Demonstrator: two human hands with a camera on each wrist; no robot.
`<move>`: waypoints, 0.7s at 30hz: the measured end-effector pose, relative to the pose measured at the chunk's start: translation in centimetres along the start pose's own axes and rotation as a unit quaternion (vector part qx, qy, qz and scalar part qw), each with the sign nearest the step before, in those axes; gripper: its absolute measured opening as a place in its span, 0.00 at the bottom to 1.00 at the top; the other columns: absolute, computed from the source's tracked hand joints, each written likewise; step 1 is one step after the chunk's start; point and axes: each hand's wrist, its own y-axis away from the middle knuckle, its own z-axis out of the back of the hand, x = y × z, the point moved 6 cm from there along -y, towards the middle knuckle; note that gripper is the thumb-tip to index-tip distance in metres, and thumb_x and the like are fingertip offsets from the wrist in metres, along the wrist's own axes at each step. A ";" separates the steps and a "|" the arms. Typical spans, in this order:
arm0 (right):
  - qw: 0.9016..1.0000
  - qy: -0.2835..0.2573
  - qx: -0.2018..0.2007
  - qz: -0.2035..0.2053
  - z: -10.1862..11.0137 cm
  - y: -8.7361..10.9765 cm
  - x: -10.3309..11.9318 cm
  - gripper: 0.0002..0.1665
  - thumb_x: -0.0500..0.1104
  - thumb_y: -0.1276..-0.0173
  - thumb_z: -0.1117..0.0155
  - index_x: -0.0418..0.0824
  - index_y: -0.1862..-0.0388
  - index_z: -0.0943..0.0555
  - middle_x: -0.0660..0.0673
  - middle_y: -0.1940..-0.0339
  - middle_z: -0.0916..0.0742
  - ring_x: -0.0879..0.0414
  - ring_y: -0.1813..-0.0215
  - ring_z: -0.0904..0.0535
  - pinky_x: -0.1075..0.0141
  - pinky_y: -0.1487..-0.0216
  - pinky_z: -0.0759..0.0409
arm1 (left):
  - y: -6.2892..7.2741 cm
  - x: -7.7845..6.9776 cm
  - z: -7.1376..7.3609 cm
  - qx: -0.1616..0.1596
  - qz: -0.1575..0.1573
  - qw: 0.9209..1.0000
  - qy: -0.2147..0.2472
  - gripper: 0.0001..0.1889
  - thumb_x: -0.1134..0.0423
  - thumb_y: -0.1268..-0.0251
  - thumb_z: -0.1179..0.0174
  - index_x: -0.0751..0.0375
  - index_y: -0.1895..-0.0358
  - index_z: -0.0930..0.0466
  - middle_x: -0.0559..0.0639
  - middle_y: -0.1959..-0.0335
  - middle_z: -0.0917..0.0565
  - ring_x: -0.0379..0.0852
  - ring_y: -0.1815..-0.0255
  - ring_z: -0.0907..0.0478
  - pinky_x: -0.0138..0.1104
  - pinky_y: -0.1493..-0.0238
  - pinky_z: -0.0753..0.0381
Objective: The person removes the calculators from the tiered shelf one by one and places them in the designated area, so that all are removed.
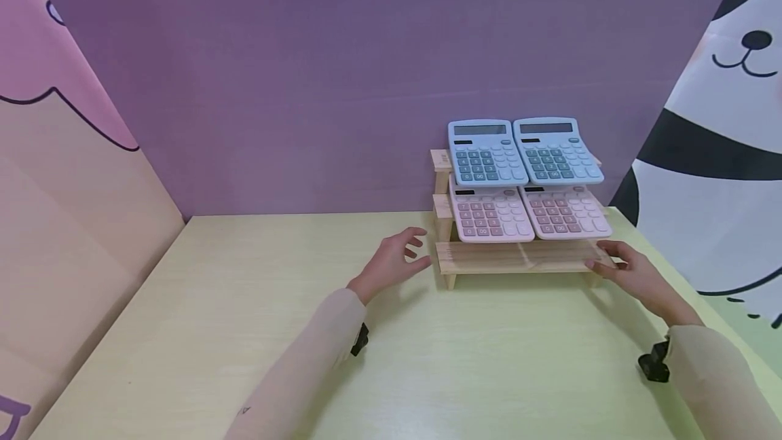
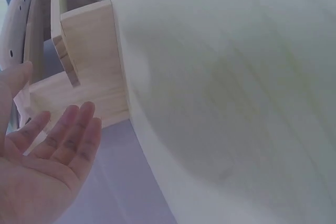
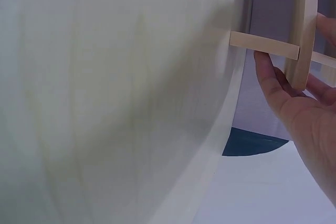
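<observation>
A three-step wooden display rack stands against the back of the table. Two blue calculators lean side by side on its top step, and two pink calculators on the middle one. The bottom step is bare. My right hand grips the right end of that bottom step, with fingers under the board beside the leg. Left of the rack, my left hand is held with fingers loosely spread and nothing in it; the left wrist view shows its palm near the rack's side.
The light wooden table stretches left and forward of the rack. A purple backdrop rises right behind it. Side panels with a pink cartoon figure and a panda figure flank the table. Each wrist wears a black strap-mounted device.
</observation>
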 end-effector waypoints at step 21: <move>1.000 -0.023 0.009 -0.011 -0.3 0.2 0.2 0.46 0.57 0.30 0.53 0.27 0.31 0.56 0.24 0.35 0.43 0.32 0.41 0.41 0.39 0.46 0.33 | -2.0 1.1 -4.0 0.020 0.056 0.998 0.034 0.27 0.54 0.42 0.38 0.54 0.40 0.34 0.55 0.54 0.21 0.44 0.61 0.20 0.28 0.61 0.20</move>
